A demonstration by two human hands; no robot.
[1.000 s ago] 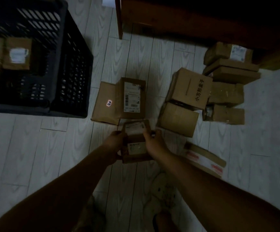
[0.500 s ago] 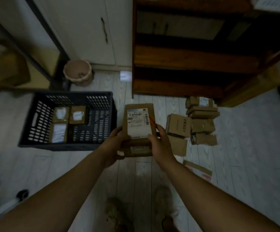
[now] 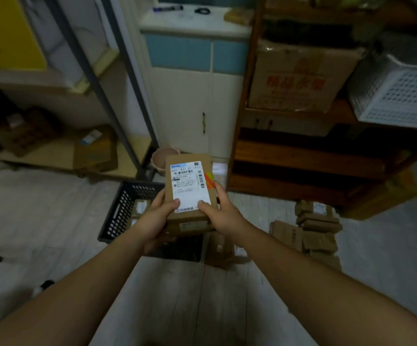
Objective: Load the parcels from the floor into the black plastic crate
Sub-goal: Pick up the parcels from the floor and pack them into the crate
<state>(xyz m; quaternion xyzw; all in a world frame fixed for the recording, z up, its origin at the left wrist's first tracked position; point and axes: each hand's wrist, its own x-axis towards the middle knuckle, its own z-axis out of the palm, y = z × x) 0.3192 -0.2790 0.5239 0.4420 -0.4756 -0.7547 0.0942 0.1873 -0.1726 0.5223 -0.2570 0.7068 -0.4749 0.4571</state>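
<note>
Dim light is thrown across a pale wood-plank floor [image 3: 389,245]. A white cupboard with blue upper panels [image 3: 185,108] is seen straight ahead, with a pinkish round bin [image 3: 160,158] tucked at its foot. To the right, a dark wooden shelf unit [image 3: 302,156] is loaded with a large red-lettered cardboard carton [image 3: 297,78] and a white perforated plastic basket [image 3: 402,96].

Floor [image 3: 52,221] bears black crate [image 3: 122,211] and parcels [image 3: 317,231].

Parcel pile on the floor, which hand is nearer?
Right. The right hand grips the held parcels nearest the pile; the left hand grips their far side, toward the crate.
</note>
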